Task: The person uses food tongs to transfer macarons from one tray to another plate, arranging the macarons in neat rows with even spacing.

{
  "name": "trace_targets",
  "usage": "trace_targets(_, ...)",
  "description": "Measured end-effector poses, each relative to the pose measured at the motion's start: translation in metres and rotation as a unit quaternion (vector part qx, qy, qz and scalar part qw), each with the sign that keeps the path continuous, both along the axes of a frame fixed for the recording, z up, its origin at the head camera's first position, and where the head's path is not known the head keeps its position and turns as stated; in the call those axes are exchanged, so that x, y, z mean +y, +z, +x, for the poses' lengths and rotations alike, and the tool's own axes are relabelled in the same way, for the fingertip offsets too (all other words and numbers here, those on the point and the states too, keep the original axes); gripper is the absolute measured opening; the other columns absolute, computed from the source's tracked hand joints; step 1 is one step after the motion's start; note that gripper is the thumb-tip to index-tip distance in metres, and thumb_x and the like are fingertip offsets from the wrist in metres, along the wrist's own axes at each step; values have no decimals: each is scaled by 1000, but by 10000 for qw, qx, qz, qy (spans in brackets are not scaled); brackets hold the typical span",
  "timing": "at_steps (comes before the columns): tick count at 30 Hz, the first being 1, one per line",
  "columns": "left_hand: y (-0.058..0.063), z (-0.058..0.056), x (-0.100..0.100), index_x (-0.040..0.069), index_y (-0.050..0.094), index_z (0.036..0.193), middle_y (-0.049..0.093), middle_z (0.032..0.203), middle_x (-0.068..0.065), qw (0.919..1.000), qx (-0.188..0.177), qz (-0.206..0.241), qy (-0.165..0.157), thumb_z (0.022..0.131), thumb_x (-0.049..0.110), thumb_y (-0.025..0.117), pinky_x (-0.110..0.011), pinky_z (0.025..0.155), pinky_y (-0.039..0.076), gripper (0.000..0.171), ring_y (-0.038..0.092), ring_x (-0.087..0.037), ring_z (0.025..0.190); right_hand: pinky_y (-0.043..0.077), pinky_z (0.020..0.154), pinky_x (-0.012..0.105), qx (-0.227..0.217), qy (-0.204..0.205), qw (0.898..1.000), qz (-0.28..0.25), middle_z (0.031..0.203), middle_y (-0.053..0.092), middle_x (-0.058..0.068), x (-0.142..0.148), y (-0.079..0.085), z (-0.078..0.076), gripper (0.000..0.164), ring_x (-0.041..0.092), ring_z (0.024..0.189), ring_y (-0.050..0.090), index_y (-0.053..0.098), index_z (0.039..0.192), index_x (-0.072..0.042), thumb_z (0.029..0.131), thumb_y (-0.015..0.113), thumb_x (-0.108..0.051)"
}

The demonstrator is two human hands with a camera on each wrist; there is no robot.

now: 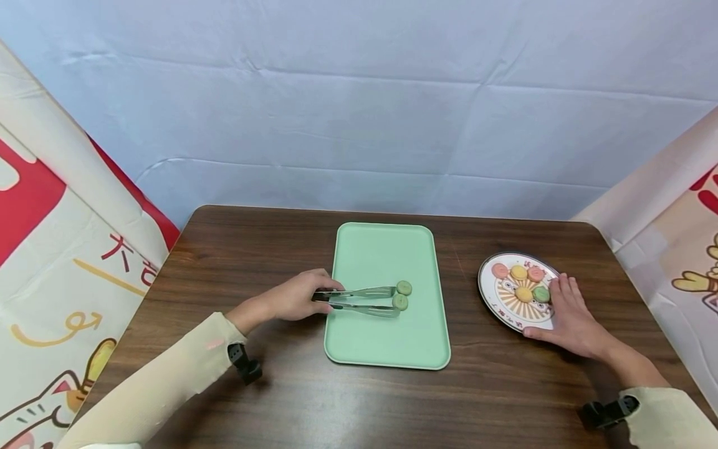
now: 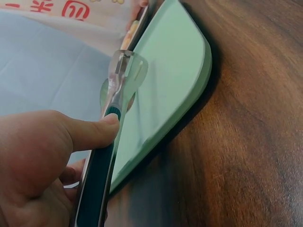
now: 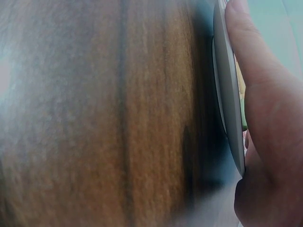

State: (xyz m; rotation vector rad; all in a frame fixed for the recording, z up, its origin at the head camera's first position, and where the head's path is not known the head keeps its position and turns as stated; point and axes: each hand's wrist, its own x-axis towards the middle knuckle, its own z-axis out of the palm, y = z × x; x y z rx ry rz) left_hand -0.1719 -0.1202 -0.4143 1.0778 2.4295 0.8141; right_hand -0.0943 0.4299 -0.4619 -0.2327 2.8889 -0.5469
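Observation:
My left hand (image 1: 303, 295) grips a pair of metal tongs (image 1: 359, 292) with dark handles, the thumb (image 2: 94, 134) pressing along one handle. The tongs reach over a pale green tray (image 1: 387, 346), their two arms apart. Right at their tips are two green macarons (image 1: 404, 287), one close behind the other. My right hand (image 1: 578, 321) rests at the right rim of a round patterned plate (image 1: 502, 305), fingers extended over the edge and thumb along the near rim. Pink, yellow and green macarons (image 1: 523, 294) lie on this plate, the green one beside my fingertips.
The tray and plate stand on a dark wooden table (image 1: 314, 399), with a strip of bare wood between them. A pale cloth (image 1: 348, 112) hangs behind the table's far edge. Printed sheets (image 1: 84, 249) hang at both sides.

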Motion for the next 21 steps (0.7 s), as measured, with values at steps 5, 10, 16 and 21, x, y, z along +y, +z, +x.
trace_targets(5, 0, 0, 4, 5, 67, 133, 63, 116, -9, 10000, -14, -33, -48, 95, 12, 74, -33, 85, 46, 39, 56, -23, 99, -18, 118, 51, 112, 31, 9999, -21, 153, -16, 48, 2, -4, -1, 134, 55, 145, -22, -10, 148, 24, 83, 80, -51)
trace_targets(10, 0, 0, 10, 5, 66, 134, 62, 118, -9, 9999, 0, -101, -40, 95, 12, 74, -34, 87, 47, 40, 57, -23, 103, -18, 118, 51, 187, 54, 9998, -32, 153, -15, 49, 3, -6, -2, 135, 55, 145, -21, -9, 148, 25, 82, 80, -51)
trace_targets(16, -2, 0, 17, 4, 67, 132, 63, 118, -10, 9998, 112, -64, -144, 95, 12, 75, -34, 86, 47, 39, 58, -23, 104, -17, 118, 52, 195, 63, 9998, -19, 153, -15, 49, 3, -6, -2, 134, 55, 145, -21, -9, 148, 25, 82, 80, -52)
trace_targets(21, -3, 0, 22, 4, 67, 133, 63, 118, -10, 9997, 168, -79, -177, 95, 13, 75, -34, 86, 47, 40, 57, -23, 102, -16, 118, 54, 126, 45, 9999, -24, 153, -15, 48, 3, -5, -2, 134, 55, 145, -22, -9, 149, 24, 83, 80, -51)
